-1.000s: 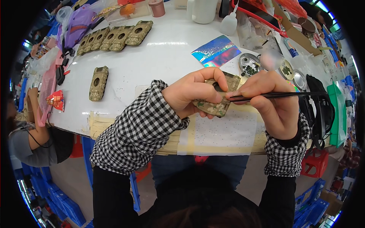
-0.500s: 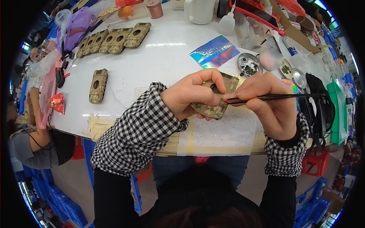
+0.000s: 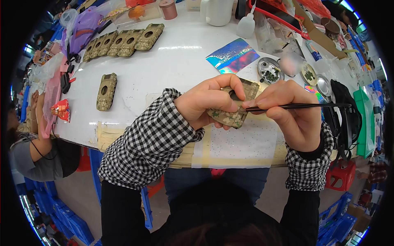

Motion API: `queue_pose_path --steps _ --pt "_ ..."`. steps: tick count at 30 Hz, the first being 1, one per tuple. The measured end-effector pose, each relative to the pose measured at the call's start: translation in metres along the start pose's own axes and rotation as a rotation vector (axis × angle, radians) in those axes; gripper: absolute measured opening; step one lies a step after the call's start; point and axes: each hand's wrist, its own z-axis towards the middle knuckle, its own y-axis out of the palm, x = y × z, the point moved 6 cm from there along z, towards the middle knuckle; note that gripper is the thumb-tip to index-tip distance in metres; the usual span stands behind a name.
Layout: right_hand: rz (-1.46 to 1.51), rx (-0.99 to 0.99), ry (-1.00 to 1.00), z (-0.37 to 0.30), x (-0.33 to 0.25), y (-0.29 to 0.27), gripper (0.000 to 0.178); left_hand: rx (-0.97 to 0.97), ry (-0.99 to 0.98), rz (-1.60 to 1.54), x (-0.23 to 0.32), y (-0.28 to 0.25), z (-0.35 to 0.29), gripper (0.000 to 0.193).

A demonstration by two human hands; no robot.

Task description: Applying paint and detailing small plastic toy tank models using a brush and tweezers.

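camouflage model tank hull is grasped by the left hand, long axis slanting away rightward, left of the right hand, by which tweezers are pinched, tips directed leftward.

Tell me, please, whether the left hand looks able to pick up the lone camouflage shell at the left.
Probably not without freeing itself: the left hand already holds a similar shell. Otherwise, the way across to the lone shell looks clear.
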Motion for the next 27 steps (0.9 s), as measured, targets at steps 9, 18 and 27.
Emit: queue_pose_path --steps 9,18,27 --pt "-0.023 -0.007 -0.004 0.0003 -0.0013 -0.0006 0.013 0.015 -0.005 -0.01 0.0003 0.001 0.0003 0.027" --pt "-0.112 -0.124 0.054 0.0015 -0.0049 -0.0006 0.016 -0.003 0.004 0.01 -0.0006 -0.0001 0.0014 0.027" --pt "-0.104 -0.114 0.05 0.0013 -0.0036 0.0006 0.018 0.001 -0.005 0.01 0.0001 0.0002 -0.0001 0.026"
